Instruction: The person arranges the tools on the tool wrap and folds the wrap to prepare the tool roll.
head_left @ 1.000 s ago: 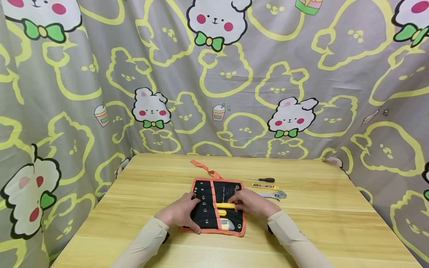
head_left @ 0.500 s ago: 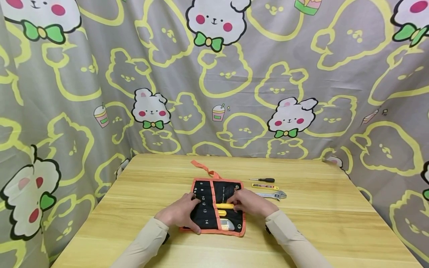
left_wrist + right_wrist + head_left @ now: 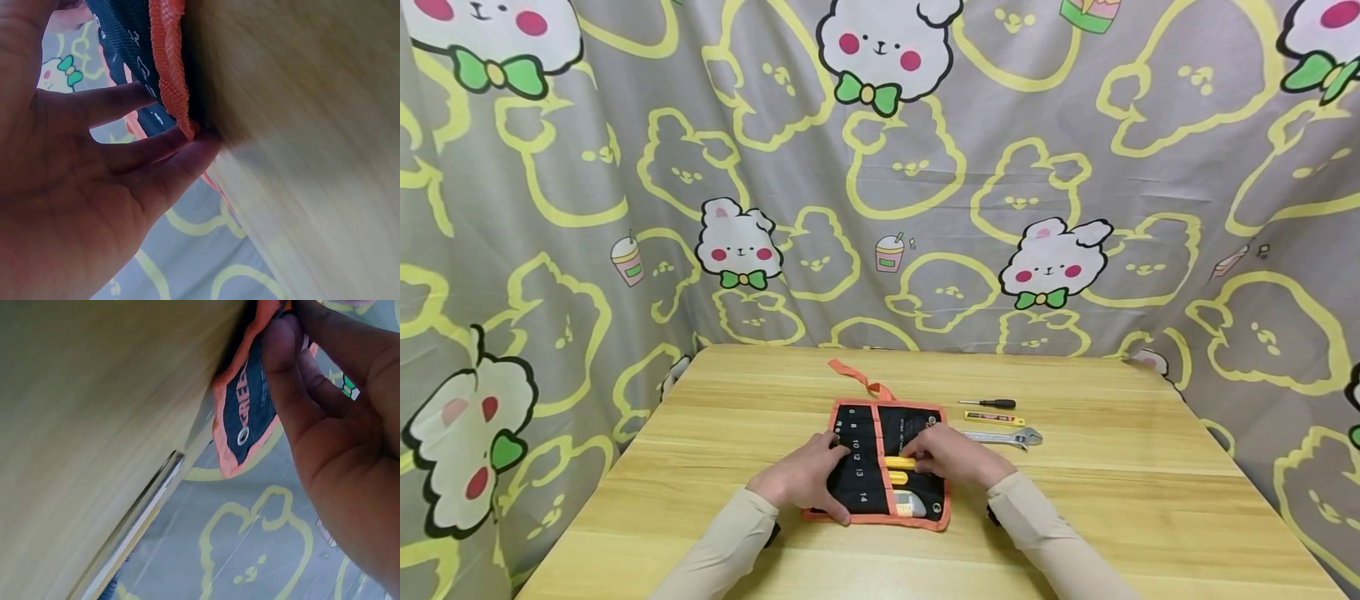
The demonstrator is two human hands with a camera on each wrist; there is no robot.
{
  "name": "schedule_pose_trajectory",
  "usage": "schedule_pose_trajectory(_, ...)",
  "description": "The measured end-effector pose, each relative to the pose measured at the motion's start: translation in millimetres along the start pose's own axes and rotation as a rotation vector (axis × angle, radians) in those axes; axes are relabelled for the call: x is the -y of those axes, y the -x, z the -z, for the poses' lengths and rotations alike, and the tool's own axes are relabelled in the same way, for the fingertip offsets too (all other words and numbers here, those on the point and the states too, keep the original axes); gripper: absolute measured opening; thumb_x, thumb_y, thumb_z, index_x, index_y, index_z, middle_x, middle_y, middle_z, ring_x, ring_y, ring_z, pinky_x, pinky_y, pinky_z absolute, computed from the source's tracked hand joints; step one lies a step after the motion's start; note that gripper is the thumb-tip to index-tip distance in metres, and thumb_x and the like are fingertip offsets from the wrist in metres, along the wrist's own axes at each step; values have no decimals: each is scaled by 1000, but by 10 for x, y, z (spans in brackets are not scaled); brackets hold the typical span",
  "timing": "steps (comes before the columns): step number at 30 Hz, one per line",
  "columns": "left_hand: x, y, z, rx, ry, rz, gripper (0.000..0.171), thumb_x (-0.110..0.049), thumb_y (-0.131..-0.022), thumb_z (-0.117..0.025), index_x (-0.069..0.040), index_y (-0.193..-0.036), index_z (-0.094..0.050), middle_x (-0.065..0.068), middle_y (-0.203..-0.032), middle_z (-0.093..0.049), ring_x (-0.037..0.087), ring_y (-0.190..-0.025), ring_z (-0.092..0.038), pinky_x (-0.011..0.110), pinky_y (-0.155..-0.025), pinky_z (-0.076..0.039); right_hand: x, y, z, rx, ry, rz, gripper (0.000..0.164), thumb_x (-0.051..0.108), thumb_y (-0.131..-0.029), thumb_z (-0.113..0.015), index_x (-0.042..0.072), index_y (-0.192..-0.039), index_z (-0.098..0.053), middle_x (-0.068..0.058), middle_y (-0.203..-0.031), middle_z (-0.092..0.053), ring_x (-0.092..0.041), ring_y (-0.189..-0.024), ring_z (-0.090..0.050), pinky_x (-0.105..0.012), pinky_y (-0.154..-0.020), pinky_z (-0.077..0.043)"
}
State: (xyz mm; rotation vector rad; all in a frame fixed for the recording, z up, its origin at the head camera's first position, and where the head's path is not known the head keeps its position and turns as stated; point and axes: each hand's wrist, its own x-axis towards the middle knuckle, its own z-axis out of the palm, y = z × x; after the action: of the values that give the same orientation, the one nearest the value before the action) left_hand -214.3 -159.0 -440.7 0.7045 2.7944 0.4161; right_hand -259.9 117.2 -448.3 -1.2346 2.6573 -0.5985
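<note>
In the head view a black tool pouch [image 3: 842, 479] with orange edging lies unfolded on the table. Its left part has numbered pockets. My left hand [image 3: 799, 473] rests on the pouch's left side with spread fingers; the left wrist view shows straight fingers [image 3: 169, 178] touching its orange edge. My right hand [image 3: 955, 457] pinches the end of a tool with a yellow handle [image 3: 898, 462], whose other end is hidden in a pocket. Below it, another yellow handle [image 3: 898, 477] and a grey-and-yellow utility knife [image 3: 910, 503] stick out of pockets.
Right of the pouch lie a black-handled screwdriver [image 3: 996, 404], a flat yellow case [image 3: 992, 417] and an adjustable wrench [image 3: 1018, 437], partly behind my right hand. An orange strap [image 3: 857, 377] trails from the pouch's far edge. A patterned curtain [image 3: 820, 167] hangs behind the wooden table [image 3: 737, 392].
My right hand has moved slightly left, and the yellow-handled tool has slid deeper into its pocket. My left hand and the pouch have stayed in place.
</note>
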Motion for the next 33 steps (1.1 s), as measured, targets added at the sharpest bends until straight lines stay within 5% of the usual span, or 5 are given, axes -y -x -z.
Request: schedule_pose_trajectory(33, -23, 3, 3, -5, -7, 0, 103, -54, -63, -95, -1, -141, -56, 22, -146, -47, 33, -128, -48, 50, -106, -47, 127, -85, -60, -47, 45, -41, 8, 5, -93, -74, 12, -98, -75, 6, -84, -67, -5, -67, -51, -21, -66, -47)
